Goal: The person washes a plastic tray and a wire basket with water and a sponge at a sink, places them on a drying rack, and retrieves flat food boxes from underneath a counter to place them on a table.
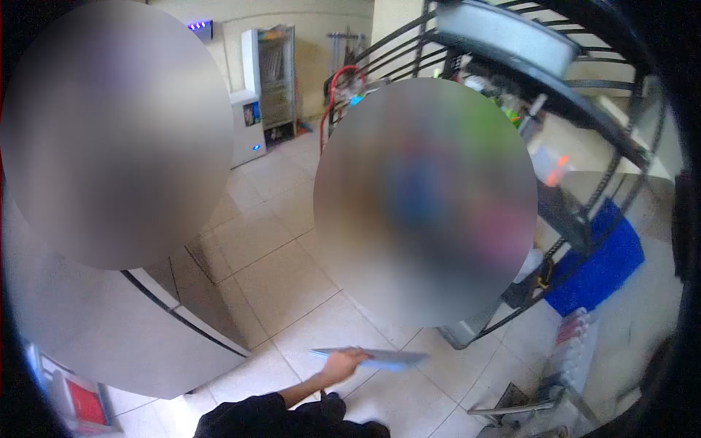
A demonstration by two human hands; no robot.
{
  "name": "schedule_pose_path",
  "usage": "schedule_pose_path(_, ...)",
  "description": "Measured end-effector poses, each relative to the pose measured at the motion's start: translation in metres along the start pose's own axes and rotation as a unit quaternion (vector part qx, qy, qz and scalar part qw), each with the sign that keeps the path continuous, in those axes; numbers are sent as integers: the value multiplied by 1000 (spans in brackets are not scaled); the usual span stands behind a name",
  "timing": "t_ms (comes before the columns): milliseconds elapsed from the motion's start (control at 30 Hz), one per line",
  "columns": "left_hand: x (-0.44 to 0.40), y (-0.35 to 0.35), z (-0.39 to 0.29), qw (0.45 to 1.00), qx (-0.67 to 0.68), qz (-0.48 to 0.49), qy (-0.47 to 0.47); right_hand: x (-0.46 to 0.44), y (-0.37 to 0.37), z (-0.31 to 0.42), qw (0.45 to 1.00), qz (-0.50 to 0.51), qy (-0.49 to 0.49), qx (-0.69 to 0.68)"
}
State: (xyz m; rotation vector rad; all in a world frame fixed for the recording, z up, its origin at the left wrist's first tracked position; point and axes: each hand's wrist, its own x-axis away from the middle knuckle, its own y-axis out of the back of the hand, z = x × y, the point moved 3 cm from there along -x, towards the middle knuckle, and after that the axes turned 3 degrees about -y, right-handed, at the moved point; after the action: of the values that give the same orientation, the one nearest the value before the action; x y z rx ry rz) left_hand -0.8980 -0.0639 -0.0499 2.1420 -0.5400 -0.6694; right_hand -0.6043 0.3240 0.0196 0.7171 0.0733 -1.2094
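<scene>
My left hand (342, 366) reaches in from the bottom in a black sleeve. Its fingers are closed on a thin, flat, light blue-grey sheet-like thing (394, 359), held roughly level above the floor and seen nearly edge-on. Motion smears it, so I cannot tell its exact kind. The grip is near its left half, and the rest sticks out to the right. Below the wrist a dark shoe (333, 406) shows on the tiles. My right hand is out of view.
A grey fridge-like cabinet (124, 336) stands at left on the tiled floor (285, 299). Black metal railings and a shelf with a large metal tub (507, 36) rise at right. A blue cloth (599, 259) hangs there. Two large blurred ovals hide parts of the room.
</scene>
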Motion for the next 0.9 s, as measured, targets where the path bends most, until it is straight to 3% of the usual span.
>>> schedule_pose_path(100,11,47,106,977,-146,6,158,-17,-150,35,964,215,-65,-143)
schedule_pose_path(167,18,83,166,953,-157,-64,250,-16,-277,79,889,395,-165,-162)
schedule_pose_path(233,31,102,236,909,-158,-69,379,-2,-399,113,798,474,-267,-259)
schedule_pose_path(267,30,122,257,904,-161,-123,376,11,-455,144,765,478,-288,-320)
schedule_pose_path(300,31,143,272,897,-168,-174,371,20,-521,153,718,493,-370,-325)
schedule_pose_path(333,32,156,294,879,-175,-180,405,33,-587,157,645,490,-443,-385)
schedule_pose_path(367,31,167,316,860,-185,-186,438,44,-649,162,639,495,-441,-391)
schedule_pose_path(433,24,187,352,827,-193,-237,472,63,-769,190,502,493,-478,-526)
schedule_pose_path(567,42,190,434,751,-303,-263,524,103,-945,256,446,462,-510,-572)
schedule_pose_path(633,-37,252,409,744,-282,-265,544,103,-1014,292,432,326,-603,-586)
schedule_pose_path(667,-50,260,421,742,-266,-272,552,100,-1049,301,438,321,-610,-577)
schedule_pose_path(733,-82,279,453,741,-244,-276,562,88,-1134,322,340,300,-504,-735)
schedule_pose_path(767,-104,289,474,744,-242,-270,561,86,-1169,326,341,294,-503,-738)
schedule_pose_path(833,-148,308,523,756,-241,-260,550,91,-1238,324,372,147,-549,-734)
schedule_pose_path(867,-169,318,548,763,-242,-251,544,101,-1272,314,370,135,-550,-736)
schedule_pose_path(900,-191,326,575,772,-243,-243,535,110,-1306,301,310,218,-475,-794)
